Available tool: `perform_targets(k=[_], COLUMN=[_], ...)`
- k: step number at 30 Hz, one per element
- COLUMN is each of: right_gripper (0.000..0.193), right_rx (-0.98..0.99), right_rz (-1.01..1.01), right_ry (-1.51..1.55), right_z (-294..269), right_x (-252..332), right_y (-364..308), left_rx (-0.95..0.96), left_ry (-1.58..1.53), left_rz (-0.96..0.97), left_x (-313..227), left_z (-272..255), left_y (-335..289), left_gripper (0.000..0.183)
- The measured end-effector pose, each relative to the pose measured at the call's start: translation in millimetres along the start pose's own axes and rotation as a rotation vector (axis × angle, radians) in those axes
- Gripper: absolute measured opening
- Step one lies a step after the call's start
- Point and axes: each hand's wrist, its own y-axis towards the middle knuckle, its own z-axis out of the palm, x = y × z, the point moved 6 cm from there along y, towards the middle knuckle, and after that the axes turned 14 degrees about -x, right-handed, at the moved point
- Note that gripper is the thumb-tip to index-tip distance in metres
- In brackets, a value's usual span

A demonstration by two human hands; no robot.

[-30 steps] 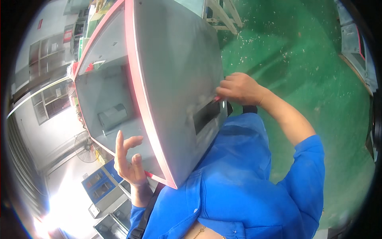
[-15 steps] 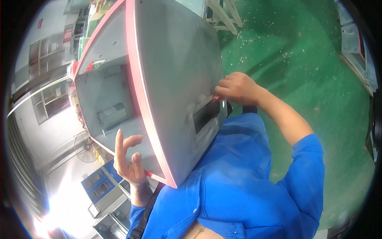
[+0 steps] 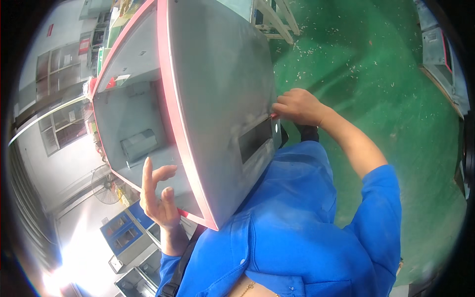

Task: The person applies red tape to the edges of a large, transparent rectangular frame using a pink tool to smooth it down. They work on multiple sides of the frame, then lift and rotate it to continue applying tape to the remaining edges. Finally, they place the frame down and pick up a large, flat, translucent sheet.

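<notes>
Box (image 3: 222, 74): one, grey, directly in front of the person's torso; taken as landmark for all entries. Pink rim (image 3: 175, 109) around the box's open face, on the box's left; rectangular slot (image 3: 255, 142) in the box's side wall, toward its right edge.

Right hand (image 3: 299, 107): at the box's right edge, beside the far end of the slot. Fingers curled, tips pinching a small red piece (image 3: 274, 116), mostly hidden, against the box.

Left hand (image 3: 161, 203): at the box's open face, near its closest corner. Fingers spread, forefinger extended, thumb apart; whether the palm touches the box, cannot tell.

Grey part (image 3: 139, 144): rounded, inside the box.

Fan (image 3: 106, 184): one, left of the box.

Blue cupboard (image 3: 123, 230): left of the box, lower than the fan.

Trestle (image 3: 277, 20): pale legs, beyond the box's far right corner.

Floor (image 3: 356, 99): green, right of the box, flecked with pale scraps.
</notes>
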Motion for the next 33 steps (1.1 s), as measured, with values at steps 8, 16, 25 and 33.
perform_targets(k=[8,16,25,33], right_gripper=[0.019,0.021,0.027,0.028], right_rx=[0.009,-0.111,-0.272,-0.222], right_rz=[-0.045,0.299,0.388,0.387], right_ry=[0.06,0.112,0.357,0.45], right_z=[1,-9,10,5], right_x=[3,-13,4,-1], right_y=[13,-33,0,10], left_rx=[-0.002,-0.004,-0.004,-0.006], left_ry=[0.031,0.037,0.059,0.063], left_rz=[0.003,-0.015,-0.034,-0.089], left_x=[-1,1,3,7], left_z=[-1,-1,-1,-1], left_y=[0,0,3,0], left_gripper=[0.054,0.054,0.057,0.057])
